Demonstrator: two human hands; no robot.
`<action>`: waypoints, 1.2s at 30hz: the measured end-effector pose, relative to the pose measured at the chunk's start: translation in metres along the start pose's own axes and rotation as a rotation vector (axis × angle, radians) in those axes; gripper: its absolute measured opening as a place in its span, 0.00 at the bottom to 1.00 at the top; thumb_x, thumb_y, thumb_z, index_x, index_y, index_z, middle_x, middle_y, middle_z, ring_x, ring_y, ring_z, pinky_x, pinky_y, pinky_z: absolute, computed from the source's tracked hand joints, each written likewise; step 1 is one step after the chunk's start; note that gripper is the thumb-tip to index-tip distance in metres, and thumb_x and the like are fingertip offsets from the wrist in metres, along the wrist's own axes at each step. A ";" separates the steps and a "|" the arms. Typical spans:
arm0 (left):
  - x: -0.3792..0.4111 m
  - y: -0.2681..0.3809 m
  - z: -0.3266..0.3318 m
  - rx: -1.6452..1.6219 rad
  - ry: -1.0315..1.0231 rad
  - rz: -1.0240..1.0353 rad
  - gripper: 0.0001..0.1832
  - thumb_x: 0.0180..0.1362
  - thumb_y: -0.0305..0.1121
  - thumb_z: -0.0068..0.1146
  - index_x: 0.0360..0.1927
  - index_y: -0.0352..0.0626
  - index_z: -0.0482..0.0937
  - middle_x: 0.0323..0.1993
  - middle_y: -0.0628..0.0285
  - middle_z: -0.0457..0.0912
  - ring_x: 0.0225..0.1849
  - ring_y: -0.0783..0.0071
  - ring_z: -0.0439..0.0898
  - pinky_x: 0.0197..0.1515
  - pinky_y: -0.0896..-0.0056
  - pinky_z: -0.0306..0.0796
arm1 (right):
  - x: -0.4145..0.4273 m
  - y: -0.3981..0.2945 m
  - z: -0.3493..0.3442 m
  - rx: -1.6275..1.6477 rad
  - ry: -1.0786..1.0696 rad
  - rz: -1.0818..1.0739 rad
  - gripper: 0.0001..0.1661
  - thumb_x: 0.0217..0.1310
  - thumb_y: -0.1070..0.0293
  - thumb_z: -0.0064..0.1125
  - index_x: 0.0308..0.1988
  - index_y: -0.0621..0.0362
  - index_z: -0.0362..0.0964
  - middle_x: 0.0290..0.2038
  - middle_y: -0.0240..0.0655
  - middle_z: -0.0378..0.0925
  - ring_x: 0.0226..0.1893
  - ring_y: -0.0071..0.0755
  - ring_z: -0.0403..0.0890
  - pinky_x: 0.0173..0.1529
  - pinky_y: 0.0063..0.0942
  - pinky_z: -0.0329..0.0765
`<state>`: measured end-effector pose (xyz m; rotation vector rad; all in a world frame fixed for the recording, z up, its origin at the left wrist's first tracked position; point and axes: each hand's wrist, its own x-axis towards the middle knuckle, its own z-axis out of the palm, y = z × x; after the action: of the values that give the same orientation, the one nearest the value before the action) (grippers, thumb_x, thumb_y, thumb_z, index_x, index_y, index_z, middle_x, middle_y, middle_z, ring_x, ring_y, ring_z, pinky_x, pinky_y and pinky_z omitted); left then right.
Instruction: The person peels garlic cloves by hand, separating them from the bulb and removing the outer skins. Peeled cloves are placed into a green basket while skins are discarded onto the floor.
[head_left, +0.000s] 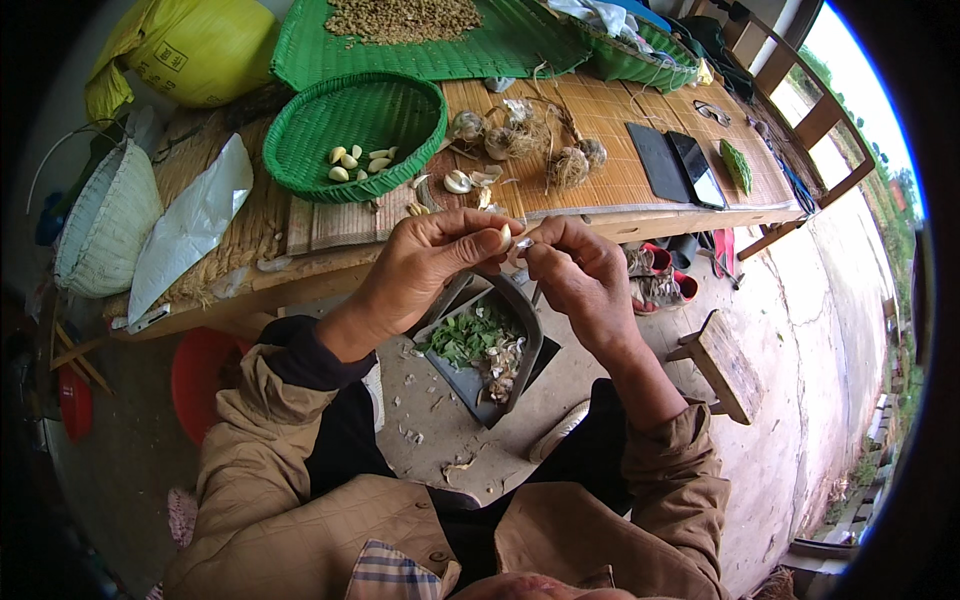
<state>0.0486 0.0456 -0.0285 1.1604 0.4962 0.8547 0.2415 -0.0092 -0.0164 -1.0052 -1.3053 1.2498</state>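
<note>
Between the thumb and fingers of my left hand is a garlic clove, its pale side showing. My right hand pinches a scrap of garlic skin right beside the clove. Both hands are in front of the table's near edge, above a dustpan. Several peeled cloves lie in the round green woven basket behind my left hand. On the bamboo mat, a partly opened garlic bulb lies near loose skins. Whole bulbs with dry roots sit farther back.
A dustpan below holds green leaves and garlic skins. The phone in its case and a bitter melon lie at right. A wooden stool stands on the floor; a white plastic bag drapes over the table's left edge.
</note>
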 end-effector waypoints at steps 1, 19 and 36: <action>0.000 0.002 0.002 -0.064 0.010 -0.026 0.18 0.62 0.35 0.58 0.51 0.35 0.77 0.40 0.60 0.83 0.41 0.77 0.80 0.46 0.76 0.74 | 0.000 0.000 -0.003 -0.015 0.000 -0.005 0.10 0.66 0.68 0.53 0.38 0.65 0.74 0.29 0.24 0.75 0.30 0.11 0.69 0.33 0.14 0.66; 0.034 0.046 -0.081 1.701 0.628 0.884 0.12 0.57 0.30 0.61 0.45 0.41 0.81 0.44 0.59 0.81 0.44 0.66 0.79 0.46 0.70 0.72 | 0.014 0.017 0.000 1.352 0.127 0.347 0.26 0.72 0.57 0.45 0.54 0.71 0.64 0.49 0.48 0.72 0.46 0.34 0.75 0.38 0.19 0.80; 0.014 -0.001 0.011 0.967 0.052 0.701 0.15 0.51 0.25 0.65 0.44 0.41 0.81 0.40 0.60 0.80 0.45 0.64 0.76 0.50 0.67 0.70 | 0.020 0.012 0.011 0.784 -0.059 0.073 0.34 0.73 0.46 0.35 0.61 0.63 0.62 0.61 0.42 0.67 0.58 0.35 0.70 0.61 0.33 0.67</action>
<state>0.0658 0.0502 -0.0245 2.2851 0.5692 1.2936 0.2274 0.0107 -0.0256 -0.4513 -0.7014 1.6631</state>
